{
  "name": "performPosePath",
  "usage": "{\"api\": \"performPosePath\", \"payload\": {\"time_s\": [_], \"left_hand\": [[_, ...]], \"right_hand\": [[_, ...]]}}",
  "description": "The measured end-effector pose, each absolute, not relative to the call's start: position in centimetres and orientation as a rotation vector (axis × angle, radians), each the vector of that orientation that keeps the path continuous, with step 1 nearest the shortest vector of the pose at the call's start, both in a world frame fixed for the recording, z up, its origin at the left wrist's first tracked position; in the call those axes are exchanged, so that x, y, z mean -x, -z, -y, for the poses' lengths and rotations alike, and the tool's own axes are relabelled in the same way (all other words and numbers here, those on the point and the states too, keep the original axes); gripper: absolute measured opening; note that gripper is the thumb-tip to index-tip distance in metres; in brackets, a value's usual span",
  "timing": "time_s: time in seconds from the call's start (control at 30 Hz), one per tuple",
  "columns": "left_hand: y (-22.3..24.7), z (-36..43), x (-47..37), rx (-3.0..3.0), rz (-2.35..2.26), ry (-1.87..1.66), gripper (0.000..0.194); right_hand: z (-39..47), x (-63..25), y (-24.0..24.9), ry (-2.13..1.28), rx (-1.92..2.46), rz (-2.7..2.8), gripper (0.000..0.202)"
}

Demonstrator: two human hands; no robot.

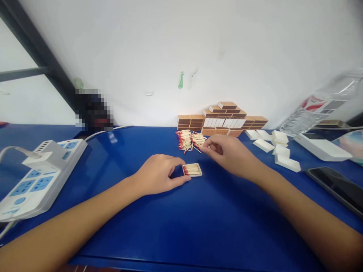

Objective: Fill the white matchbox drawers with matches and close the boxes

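My left hand (163, 173) rests on the blue table, its thumb and forefinger gripping the left end of a small white matchbox tray (201, 174). Red-tipped matchsticks (193, 169) lie side by side inside it, heads toward my left fingers. Behind the tray is a loose pile of matchsticks (185, 140), heads pointing various ways. At the pile's right edge, my right hand (227, 153) is closed in a pinch on what looks like a matchstick, mostly hidden by the fingertips. One loose matchstick (197, 150) lies just in front of the pile.
Stacked matchboxes (224, 113) stand against the wall. Several white matchbox trays (263, 145) lie to the right, near a plastic bottle (314, 105), a white device (323, 147) and a phone (337, 185). A power strip (42, 181) with a plugged-in charger sits at left.
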State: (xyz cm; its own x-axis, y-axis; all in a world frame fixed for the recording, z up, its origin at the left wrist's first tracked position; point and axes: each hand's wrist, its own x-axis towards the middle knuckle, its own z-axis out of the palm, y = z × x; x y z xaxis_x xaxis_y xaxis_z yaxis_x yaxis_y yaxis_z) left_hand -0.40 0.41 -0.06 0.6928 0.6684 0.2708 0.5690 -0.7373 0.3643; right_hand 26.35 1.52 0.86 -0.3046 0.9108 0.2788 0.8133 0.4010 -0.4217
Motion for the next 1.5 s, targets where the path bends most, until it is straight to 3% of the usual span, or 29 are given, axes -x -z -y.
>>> {"api": "performPosePath", "payload": {"time_s": [0.2,0.33,0.5,0.73,1.5], "left_hand": [[-0.1,-0.1,0.4,-2.612,-0.989,-0.689,0.037],[0.0,-0.3,0.4,-2.619,-0.999,-0.561,0.033],[0.1,-0.5,0.4,-2.587,-1.063,-0.574,0.036],[0.0,-0.5,0.4,-2.626,-1.066,-0.491,0.034],[-0.2,-0.4,0.3,-2.666,-1.052,-0.450,0.032]], "right_hand": [[-3.7,-28.2,0.8,-0.156,1.640,2.241,0.014],[-3.9,-28.4,0.7,-0.197,1.656,2.281,0.018],[-2.5,-28.0,-0.6,-0.173,1.518,2.277,0.017],[0.5,-24.4,-1.5,-0.415,1.288,2.436,0.016],[0.8,-24.1,-1.0,-0.554,1.248,2.476,0.013]]}}
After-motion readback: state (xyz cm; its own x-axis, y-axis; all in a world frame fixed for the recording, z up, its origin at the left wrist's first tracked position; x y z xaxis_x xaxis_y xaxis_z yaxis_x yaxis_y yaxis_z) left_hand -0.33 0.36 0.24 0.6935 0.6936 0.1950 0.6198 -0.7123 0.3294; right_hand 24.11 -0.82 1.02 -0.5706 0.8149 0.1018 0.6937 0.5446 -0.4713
